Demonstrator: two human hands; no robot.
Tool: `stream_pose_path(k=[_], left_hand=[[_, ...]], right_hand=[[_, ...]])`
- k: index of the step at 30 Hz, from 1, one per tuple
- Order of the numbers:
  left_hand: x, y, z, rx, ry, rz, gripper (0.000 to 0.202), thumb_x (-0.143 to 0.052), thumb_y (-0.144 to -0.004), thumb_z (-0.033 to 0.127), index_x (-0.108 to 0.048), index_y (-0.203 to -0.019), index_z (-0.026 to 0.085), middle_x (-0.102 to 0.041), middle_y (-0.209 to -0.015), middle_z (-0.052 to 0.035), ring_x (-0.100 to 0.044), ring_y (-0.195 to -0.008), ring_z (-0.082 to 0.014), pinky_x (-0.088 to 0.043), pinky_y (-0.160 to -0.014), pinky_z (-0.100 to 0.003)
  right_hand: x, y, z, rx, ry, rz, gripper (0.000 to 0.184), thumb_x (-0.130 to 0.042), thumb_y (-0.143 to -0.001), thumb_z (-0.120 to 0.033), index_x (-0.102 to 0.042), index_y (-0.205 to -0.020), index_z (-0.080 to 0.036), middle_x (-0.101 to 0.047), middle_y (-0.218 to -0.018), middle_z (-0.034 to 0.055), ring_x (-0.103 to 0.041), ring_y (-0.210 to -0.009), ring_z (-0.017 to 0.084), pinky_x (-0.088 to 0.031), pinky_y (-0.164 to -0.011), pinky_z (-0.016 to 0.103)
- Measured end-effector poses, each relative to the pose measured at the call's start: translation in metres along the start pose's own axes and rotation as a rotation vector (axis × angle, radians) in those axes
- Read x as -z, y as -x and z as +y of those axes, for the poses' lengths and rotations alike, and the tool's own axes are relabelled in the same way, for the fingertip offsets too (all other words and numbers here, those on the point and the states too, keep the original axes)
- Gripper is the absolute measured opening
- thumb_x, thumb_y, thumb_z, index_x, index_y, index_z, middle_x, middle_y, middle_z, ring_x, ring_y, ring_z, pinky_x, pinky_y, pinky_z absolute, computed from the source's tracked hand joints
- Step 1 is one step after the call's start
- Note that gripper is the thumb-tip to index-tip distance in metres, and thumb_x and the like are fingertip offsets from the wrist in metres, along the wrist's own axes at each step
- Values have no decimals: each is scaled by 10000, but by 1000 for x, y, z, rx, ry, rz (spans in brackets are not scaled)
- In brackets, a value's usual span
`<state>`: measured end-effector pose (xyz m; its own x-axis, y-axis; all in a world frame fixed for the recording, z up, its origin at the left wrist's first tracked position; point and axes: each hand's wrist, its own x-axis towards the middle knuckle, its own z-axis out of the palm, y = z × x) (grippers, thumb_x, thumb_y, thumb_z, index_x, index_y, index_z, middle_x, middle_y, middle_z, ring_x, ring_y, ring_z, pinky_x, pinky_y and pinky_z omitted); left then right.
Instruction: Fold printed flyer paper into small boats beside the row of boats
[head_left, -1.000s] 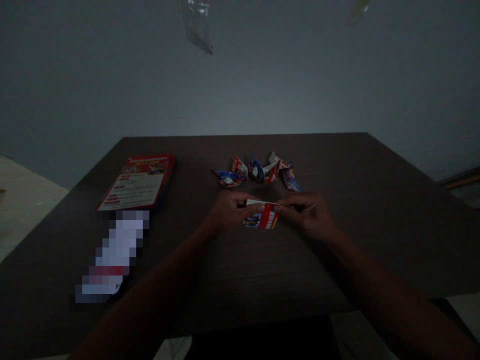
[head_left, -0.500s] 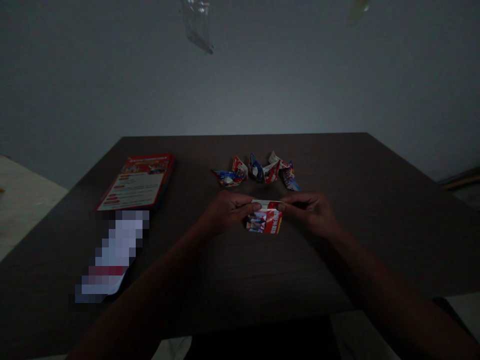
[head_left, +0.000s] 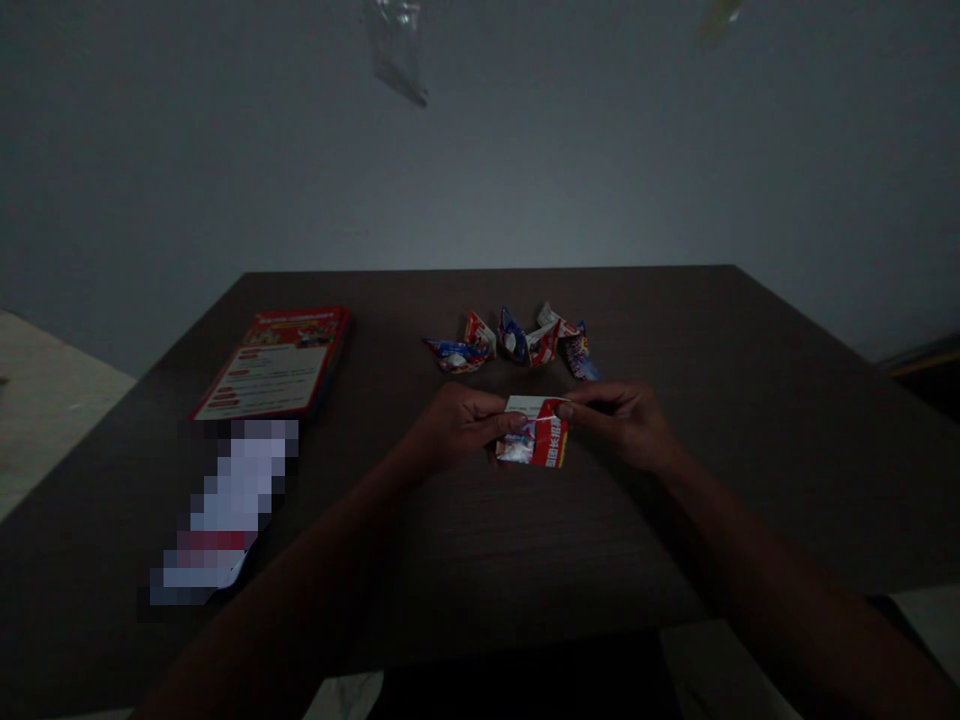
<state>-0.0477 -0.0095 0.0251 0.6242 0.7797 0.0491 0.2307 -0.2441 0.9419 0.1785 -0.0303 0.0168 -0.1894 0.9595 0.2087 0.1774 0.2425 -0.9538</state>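
Note:
Between my two hands is a small folded sheet of printed paper, red and white with a picture on its left part. My left hand pinches its left side, thumb on top. At the upper right edge my right hand grips it between thumb and fingers. The paper is held above the table, tilted toward me. Just beyond my hands stand several folded paper shapes, among them a blue and red one on the left and another in the middle.
A stack of printed leaflets lies at the left of the dark table. In front of it is a blurred-out flat object, near my left forearm. Behind the table rises a pale wall with a clear plastic bag.
The folded paper has tilted and shifted slightly right, showing more of its white upper strip. My left thumb has slid a little right over it. The shapes behind stay put.

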Motion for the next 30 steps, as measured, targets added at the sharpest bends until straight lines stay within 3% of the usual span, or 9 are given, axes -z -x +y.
stream_pose_path(k=[11, 16, 23, 30], left_hand=[[-3, 0, 0, 64, 233, -12, 270, -645, -788, 373, -698, -812, 110, -712, -665, -61, -667, -538, -144, -549, -516, -235], [-5, 2, 8, 35, 277, 6, 244, -666, -776, 339, -688, -769, 97, -704, -633, -49, -667, -529, -143, -559, -512, -234], [-2, -1, 1, 105, 283, -21, 268, -686, -757, 351, -667, -783, 84, -706, -632, -51, -672, -539, -142, -559, -535, -234], [-3, 1, 5, 53, 308, -13, 256, -671, -772, 341, -652, -740, 87, -702, -626, -49, -669, -531, -139, -551, -524, -229]], right_hand=[[1, -2, 2, -42, -68, 63, 160, -763, -691, -346, -757, -740, -195, -736, -724, 41, -645, -632, 152, -503, -596, 261], [1, -3, 5, -82, -139, 53, 172, -770, -679, -357, -758, -738, -196, -735, -728, 43, -642, -639, 157, -499, -605, 270], [4, -4, 10, -52, -117, 111, 151, -771, -680, -355, -762, -736, -214, -719, -681, 33, -620, -620, 149, -474, -595, 270], [1, -5, 8, -88, -181, 113, 139, -777, -671, -346, -761, -717, -216, -713, -665, 31, -603, -599, 141, -461, -581, 271]])
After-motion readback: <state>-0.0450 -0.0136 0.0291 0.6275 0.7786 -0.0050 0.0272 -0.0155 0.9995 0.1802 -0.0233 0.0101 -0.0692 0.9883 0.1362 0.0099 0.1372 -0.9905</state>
